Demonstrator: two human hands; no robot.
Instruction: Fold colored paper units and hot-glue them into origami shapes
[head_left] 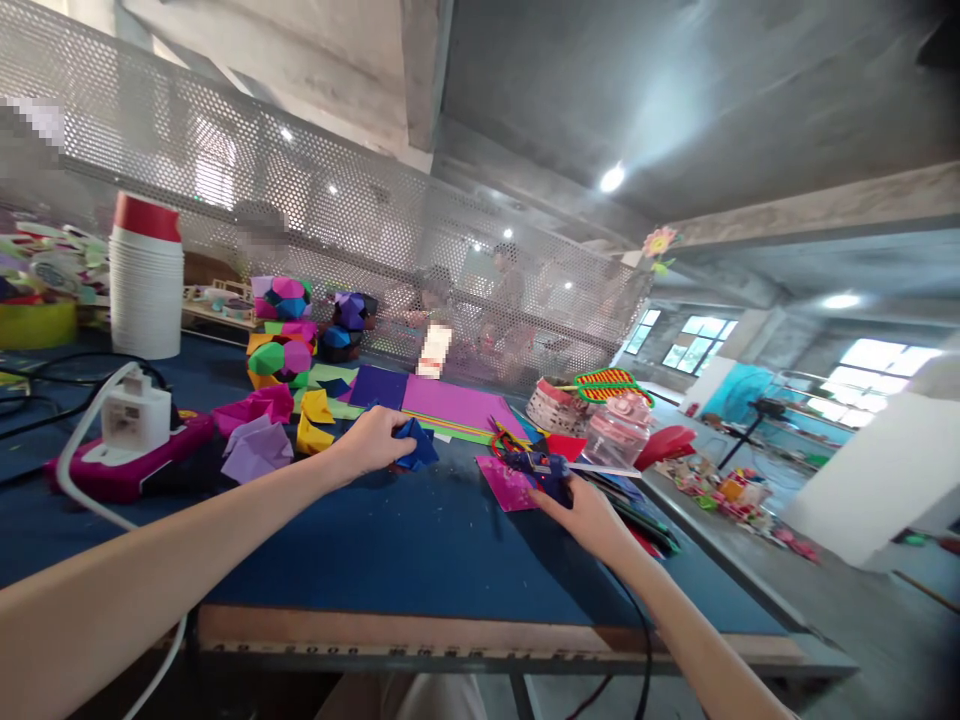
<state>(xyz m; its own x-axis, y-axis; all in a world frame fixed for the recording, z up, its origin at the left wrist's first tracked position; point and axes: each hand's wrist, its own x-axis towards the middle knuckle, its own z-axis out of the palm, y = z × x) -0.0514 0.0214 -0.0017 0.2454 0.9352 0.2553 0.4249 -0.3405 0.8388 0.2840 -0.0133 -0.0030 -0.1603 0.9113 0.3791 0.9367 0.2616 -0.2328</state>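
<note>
Blue origami (pixel 417 447) sits on the table (pixel 390 550), just right of the loose folded pieces, pinched in my left hand (pixel 373 440). Fingers wrap its near edge; the paper looks crisp, creased into pointed facets.

Glue gun (pixel 541 468), dark blue, lies right of the origami, apart from it. My right hand (pixel 589 510) touches its handle from behind; I cannot tell whether the fingers have actually clenched around it. Its black cord (pixel 641 640) trails toward me over the table edge.

Judgement: hold the origami lightly so the creases don't crush, and keep fingertips away from the seam and the gun's nozzle. Mind the cord so it doesn't drag.

Pink paper (pixel 504 485), glossy, lies under the gun. Flat sheets (pixel 450 405), purple and magenta, lie beyond the origami. Faceted paper balls (pixel 283 330), multicoloured, stand further back left. Cup stack (pixel 146 280), white with red top, far left of the origami. Table cover is matte blue, speckled with scraps.
</note>
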